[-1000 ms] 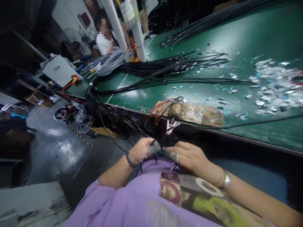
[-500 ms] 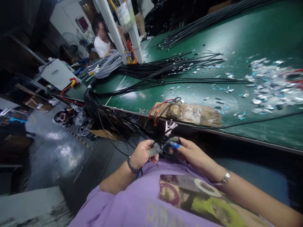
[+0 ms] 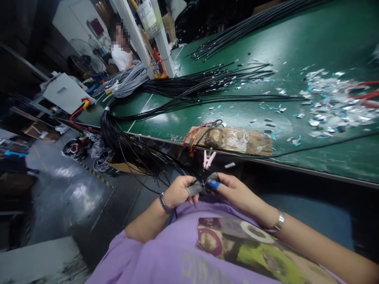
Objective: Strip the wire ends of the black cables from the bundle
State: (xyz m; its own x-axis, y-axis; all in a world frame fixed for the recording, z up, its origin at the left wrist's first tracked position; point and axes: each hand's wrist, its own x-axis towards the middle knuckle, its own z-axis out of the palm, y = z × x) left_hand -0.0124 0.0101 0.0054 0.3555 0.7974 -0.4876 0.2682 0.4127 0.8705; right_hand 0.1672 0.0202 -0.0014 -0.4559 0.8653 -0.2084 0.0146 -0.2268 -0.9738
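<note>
My left hand [image 3: 185, 190], with grey finger covers, pinches the end of a black cable in front of my purple shirt. Close beside it, my right hand [image 3: 223, 184] has grey covers and blue tape on its fingers. Its fingers are pressed together at the cable end, and what they hold is too small to make out. A pink clip [image 3: 209, 159] hangs at the table edge just above my hands. Black cables [image 3: 118, 146] run from a tied bundle over the edge down to my left hand.
A wooden block [image 3: 242, 141] with an orange tie lies at the green table's [image 3: 325, 47] front edge. Foil scraps [image 3: 334, 104] and red-handled tools [image 3: 365, 94] are at the right. A person in white [image 3: 121, 57] sits beyond a white post [image 3: 162, 47].
The view has shifted slightly, so the table and cables appear further left. A small pale scrap now shows in the air below the wooden block. Both hands stay close together.
</note>
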